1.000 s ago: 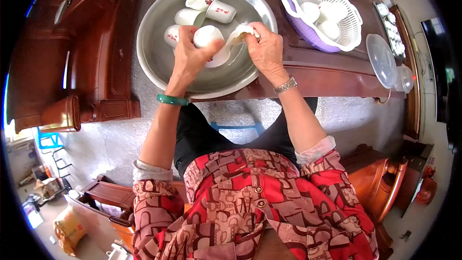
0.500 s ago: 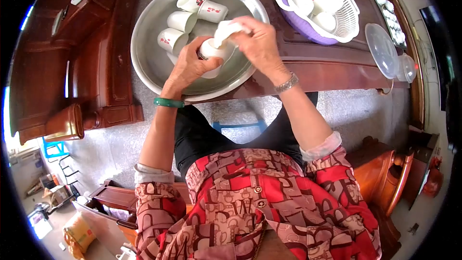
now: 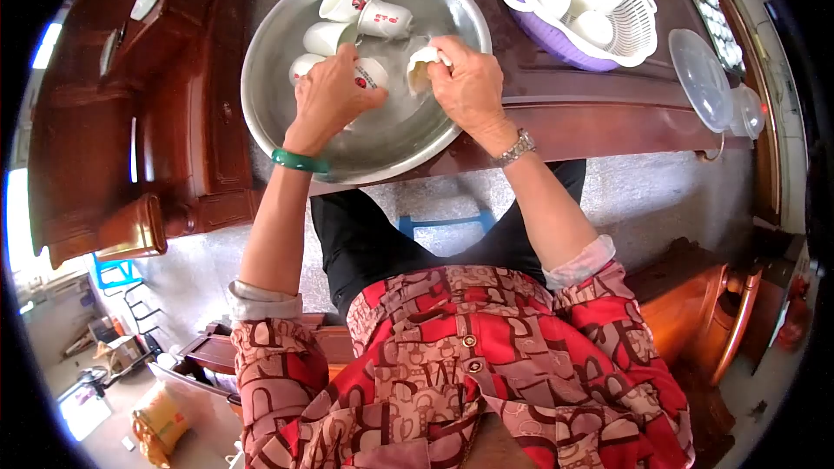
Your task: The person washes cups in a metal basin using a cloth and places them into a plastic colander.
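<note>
A large metal basin (image 3: 261, 113) with water holds several white cups with red print. My left hand (image 3: 328, 97) is closed round one white cup (image 3: 372, 71), low in the basin; its print faces up and my fingers hide part of it. In my right hand (image 3: 469, 87) a wet white cloth (image 3: 420, 69) is pinched, hanging just right of that cup and apart from it. Beyond my left hand lie a white cup (image 3: 326, 37) and a printed cup (image 3: 387, 19), both on their sides, with another cup (image 3: 340, 2) touching the printed one.
On the dark wooden table (image 3: 565, 122), a white strainer basket (image 3: 638, 30) with several white cups sits in a purple basin (image 3: 556, 45). Farther right are a clear plastic lid (image 3: 698, 78) and a tray of small white items (image 3: 717, 35). A blue stool (image 3: 447, 224) stands below.
The cup in my left hand has gone lower into the basin and tilted. My right hand has drawn the cloth out of the cup and down toward the water.
</note>
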